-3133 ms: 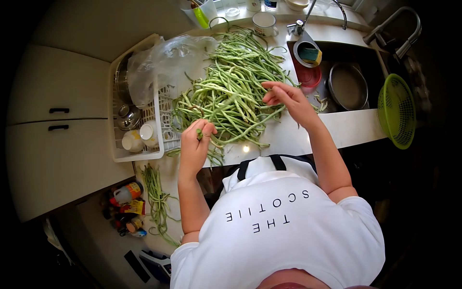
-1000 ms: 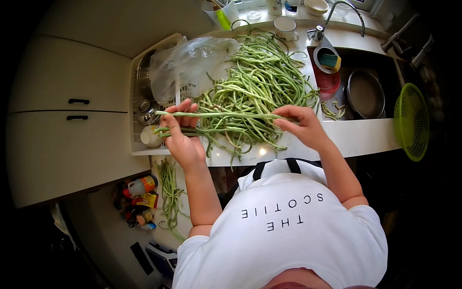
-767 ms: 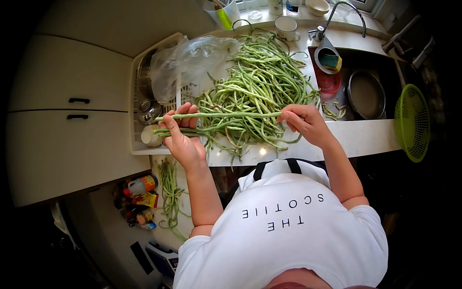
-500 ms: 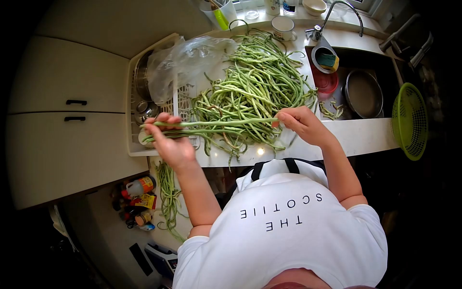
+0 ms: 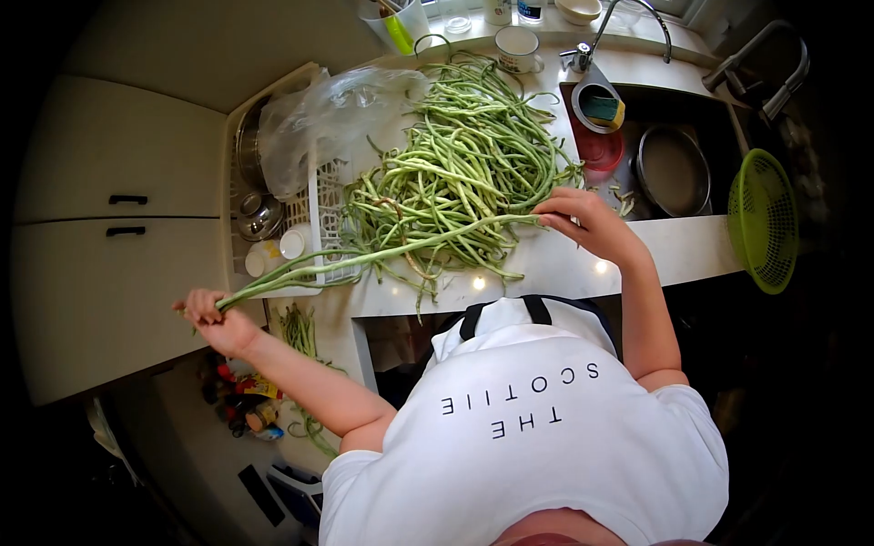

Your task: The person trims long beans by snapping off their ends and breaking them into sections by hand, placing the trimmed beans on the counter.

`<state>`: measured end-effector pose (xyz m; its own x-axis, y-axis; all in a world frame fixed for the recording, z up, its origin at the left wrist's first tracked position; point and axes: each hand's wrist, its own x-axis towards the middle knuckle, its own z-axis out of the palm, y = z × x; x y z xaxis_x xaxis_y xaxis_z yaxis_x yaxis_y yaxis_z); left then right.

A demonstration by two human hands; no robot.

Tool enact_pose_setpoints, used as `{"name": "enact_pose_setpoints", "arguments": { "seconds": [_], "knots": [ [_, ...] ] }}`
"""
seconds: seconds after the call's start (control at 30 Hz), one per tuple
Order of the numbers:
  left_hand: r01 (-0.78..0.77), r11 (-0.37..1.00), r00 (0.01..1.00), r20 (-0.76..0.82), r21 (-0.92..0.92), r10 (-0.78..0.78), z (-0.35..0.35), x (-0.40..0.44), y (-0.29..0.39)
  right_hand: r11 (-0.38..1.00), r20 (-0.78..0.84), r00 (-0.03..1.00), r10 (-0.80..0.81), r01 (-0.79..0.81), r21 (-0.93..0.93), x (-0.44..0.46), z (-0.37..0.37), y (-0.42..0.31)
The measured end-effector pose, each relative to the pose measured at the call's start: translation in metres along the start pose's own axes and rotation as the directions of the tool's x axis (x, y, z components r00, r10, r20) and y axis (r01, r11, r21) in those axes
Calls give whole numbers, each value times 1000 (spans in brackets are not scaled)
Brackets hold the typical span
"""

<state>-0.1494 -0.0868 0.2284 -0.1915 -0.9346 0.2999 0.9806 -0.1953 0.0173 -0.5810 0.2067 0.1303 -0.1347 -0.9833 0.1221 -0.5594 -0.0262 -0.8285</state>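
Observation:
My left hand [image 5: 221,325] is closed around the ends of several long green beans [image 5: 300,267], out past the left end of the counter. They stretch to the right across the front of a big heap of long beans [image 5: 464,164]. My right hand [image 5: 592,221] is at the heap's right front corner. Its thumb and fingertips pinch the far end of one of the stretched beans. A smaller bundle of long beans [image 5: 299,329] lies below my left forearm, partly covered by it.
Left of the heap, a clear plastic bag [image 5: 337,118] lies over a white dish rack [image 5: 319,218] with pots and white cups. At right are the sink with a metal bowl [image 5: 674,170], a faucet [image 5: 583,56] and a green colander [image 5: 763,221]. An enamel mug [image 5: 518,50] stands behind.
My left hand has swung outward to the left and toward me with the beans. My right hand has shifted slightly right, keeping hold of a bean end. The view has turned a little.

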Motion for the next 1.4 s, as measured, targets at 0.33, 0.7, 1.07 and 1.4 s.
{"name": "enact_pose_setpoints", "arguments": {
  "seconds": [0.33,0.7,1.07,1.4],
  "knots": [
    [-60,997,997,46,42,58,1,-5,45,900,74,936,345,-352,258,-10,0,13],
    [-77,996,997,20,40,76,4,-17,51,943,-126,956,265,-229,240,-19,25,50],
    [-128,975,992,5,180,129,6,-29,47,947,61,955,291,-297,120,-3,68,28],
    [81,936,996,10,342,-90,13,-44,24,917,348,899,-266,347,-196,52,202,-14]
  ]
}}
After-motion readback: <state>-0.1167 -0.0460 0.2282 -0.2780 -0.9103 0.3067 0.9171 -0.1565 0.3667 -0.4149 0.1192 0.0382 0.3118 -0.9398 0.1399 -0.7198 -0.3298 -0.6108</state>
